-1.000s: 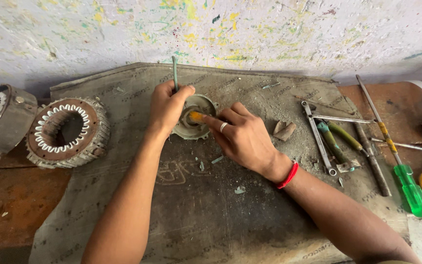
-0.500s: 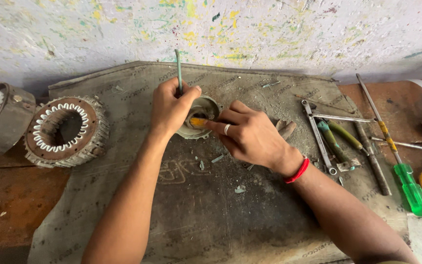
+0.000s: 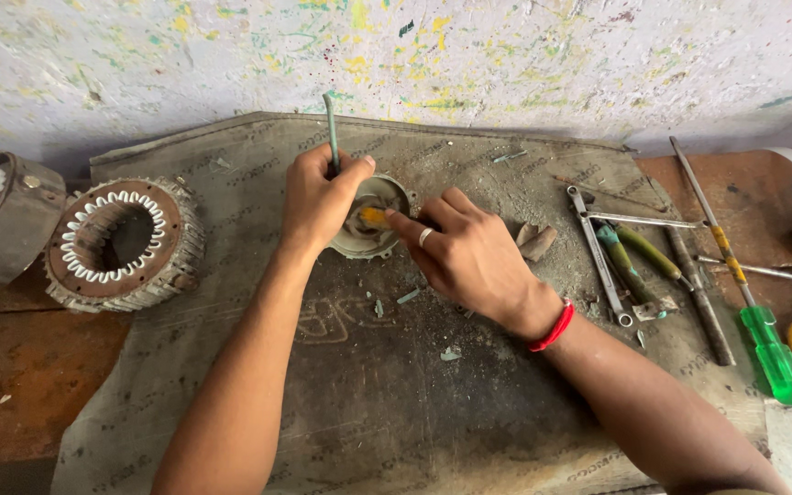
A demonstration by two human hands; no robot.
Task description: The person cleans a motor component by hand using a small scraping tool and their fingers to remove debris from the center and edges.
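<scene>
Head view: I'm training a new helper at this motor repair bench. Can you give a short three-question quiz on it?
1. True or false: the left hand grips a thin green rod that stands above the small round part.
2. Which side of the mat holds the wound stator ring: the person's left or right?
3. What colour is the screwdriver handle near the right edge? A red, B green, C black.

Key: 1 true. 2 left. 3 B.

Both hands close together — left hand (image 3: 318, 197) fisted, right hand (image 3: 469, 257) flat, forefinger extended.
</scene>
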